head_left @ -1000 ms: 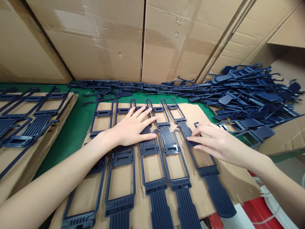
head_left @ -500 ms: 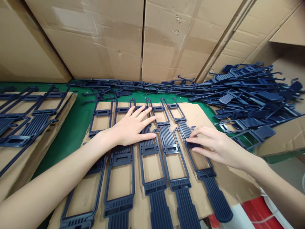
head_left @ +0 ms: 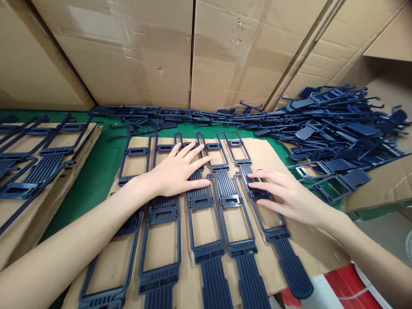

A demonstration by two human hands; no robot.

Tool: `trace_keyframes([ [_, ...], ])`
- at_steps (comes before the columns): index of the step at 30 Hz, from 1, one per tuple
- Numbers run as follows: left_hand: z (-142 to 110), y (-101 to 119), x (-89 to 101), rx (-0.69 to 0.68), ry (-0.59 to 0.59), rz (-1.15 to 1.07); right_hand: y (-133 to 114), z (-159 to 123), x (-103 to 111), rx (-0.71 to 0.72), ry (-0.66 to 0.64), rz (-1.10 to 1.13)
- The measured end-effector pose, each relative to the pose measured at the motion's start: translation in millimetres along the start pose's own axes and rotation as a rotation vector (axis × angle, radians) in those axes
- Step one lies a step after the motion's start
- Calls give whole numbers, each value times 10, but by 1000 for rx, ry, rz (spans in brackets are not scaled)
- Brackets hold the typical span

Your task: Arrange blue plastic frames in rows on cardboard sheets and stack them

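Dark blue plastic frames with ribbed tongues and hooked ends lie in overlapping rows on a cardboard sheet. My left hand is spread flat across the middle of the rows, palm down, partly hiding the frames under it. At the right end of the front row, my right hand rests with its fingers apart on the crossbar end of a plastic frame. Its fingertips touch the frame beside the ribbed tongue of the one behind. To its left lies another frame, flat and untouched.
A tangled heap of the same blue pieces stands at the right, with a thinner line of them along the back. Another cardboard sheet with frames lies at left on the green table. Large cardboard boxes wall off the back.
My right hand has shifted slightly left along the rightmost frame, and its fingers have straightened and spread. My left hand stays in place on the rows.
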State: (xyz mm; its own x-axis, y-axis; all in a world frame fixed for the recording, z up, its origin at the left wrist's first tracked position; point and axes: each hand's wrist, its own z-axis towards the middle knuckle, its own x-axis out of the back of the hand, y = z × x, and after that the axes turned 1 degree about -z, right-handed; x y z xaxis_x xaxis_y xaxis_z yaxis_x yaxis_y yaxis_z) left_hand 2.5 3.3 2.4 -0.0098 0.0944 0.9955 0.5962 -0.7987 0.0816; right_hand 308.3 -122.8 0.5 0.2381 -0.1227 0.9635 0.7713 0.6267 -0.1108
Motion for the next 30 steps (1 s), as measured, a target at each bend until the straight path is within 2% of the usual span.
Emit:
trace_keyframes([
  [12, -7, -6, -8, -10, 14, -21, -13, 1, 14, 4, 0, 3],
  [20, -12, -11, -14, -11, 15, -23, 19, 21, -77, -75, -90, -25],
  [30, -23, -15, -24, -25, 29, -29, 26, 35, -72, -64, -75, 23],
])
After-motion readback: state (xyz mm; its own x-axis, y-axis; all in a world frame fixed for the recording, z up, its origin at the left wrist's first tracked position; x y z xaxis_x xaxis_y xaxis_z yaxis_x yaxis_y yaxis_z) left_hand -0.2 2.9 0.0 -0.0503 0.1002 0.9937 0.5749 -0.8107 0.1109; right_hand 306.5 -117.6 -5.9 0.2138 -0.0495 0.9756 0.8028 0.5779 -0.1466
